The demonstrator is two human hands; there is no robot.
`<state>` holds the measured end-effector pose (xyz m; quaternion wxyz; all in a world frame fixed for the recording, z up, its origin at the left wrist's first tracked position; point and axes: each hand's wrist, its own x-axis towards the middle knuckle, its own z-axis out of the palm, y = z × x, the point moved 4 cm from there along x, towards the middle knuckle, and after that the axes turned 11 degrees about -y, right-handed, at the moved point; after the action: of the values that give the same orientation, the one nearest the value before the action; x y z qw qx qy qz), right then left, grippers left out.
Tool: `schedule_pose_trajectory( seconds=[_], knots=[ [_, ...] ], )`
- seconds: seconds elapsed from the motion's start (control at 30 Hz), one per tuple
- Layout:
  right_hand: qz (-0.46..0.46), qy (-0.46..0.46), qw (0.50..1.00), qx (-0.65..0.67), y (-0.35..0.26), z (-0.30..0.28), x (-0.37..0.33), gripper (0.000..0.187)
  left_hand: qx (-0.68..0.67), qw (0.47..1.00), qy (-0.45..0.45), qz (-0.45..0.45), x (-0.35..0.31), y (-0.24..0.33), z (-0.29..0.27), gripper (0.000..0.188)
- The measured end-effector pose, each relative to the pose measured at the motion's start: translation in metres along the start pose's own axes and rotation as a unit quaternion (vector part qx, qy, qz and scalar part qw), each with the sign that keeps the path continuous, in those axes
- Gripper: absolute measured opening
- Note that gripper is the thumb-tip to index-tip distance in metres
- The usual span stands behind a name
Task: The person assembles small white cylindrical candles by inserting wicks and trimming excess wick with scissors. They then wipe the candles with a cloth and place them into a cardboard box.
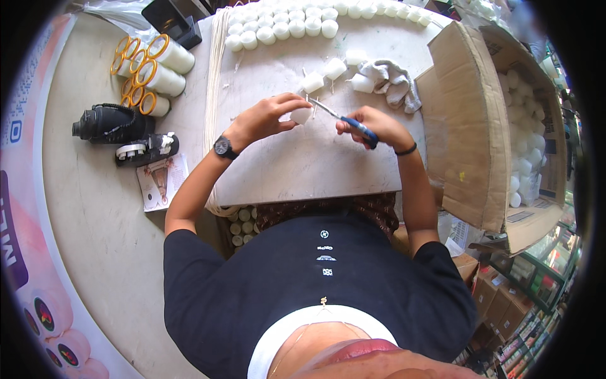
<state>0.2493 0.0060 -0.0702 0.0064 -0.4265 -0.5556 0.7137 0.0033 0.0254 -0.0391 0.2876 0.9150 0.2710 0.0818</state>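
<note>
In the head view, a pale table (284, 167) with small dark marks spreads in front of the person. At its far side stand white votive candles (281, 30) in close rows. A bundle of cream cords (216, 95) runs across the table, to the left of the hands. Farther left there are white cylinders with orange rims (165, 79), a black bottle (112, 123) lying on its side, and a printed booklet (163, 183). At the right, an open cardboard box (470, 126) leans over and contains many white pieces. Behind it, shelves with a green frame (546, 268) are visible, and brown cartons (499, 303) are placed lower down.

The left hand (270, 120) holds a small white candle (301, 116) above the middle of the table. Its thumb and fingertips pinch the candle from two sides. The fingers cover part of it, so I cannot tell exactly its long axis.

The right hand (377, 128) has its fingers curled around the blue handle of the scissors (348, 121). The long axis of the scissors goes diagonally: the handle is toward the near right, and the blades point to the far left, just beside the candle. Beyond the blades, loose candles (313, 82) lie near a crumpled grey cloth (399, 85).
</note>
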Motion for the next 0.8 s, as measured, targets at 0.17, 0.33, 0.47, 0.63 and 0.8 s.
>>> schedule_pose_trajectory(
  seconds=[0.17, 0.33, 0.47, 0.63, 0.8],
  knots=[
    [-0.004, 0.067, 0.998, -0.022, 0.013, 0.004, -0.028, 0.058, 0.072, 0.989, 0.122, 0.051, 0.057, -0.009, -0.054, 0.052],
    [-0.021, 0.104, 0.994, -0.012, 0.013, 0.013, -0.045, 0.058, 0.251, 0.949, 0.19, -0.001, 0.185, -0.046, -0.052, 0.047],
    [-0.043, 0.105, 0.994, -0.001, 0.012, 0.022, -0.057, 0.054, 0.421, 0.866, 0.241, -0.122, 0.247, -0.087, -0.039, 0.038],
    [-0.03, 0.144, 0.988, -0.04, 0.026, 0.023, -0.066, 0.056, 0.461, 0.831, 0.27, -0.156, 0.266, -0.096, -0.024, 0.02],
    [-0.023, 0.143, 0.989, -0.039, 0.027, 0.026, -0.062, 0.056, 0.485, 0.814, 0.259, -0.191, 0.263, -0.09, -0.027, 0.006]
  ],
)
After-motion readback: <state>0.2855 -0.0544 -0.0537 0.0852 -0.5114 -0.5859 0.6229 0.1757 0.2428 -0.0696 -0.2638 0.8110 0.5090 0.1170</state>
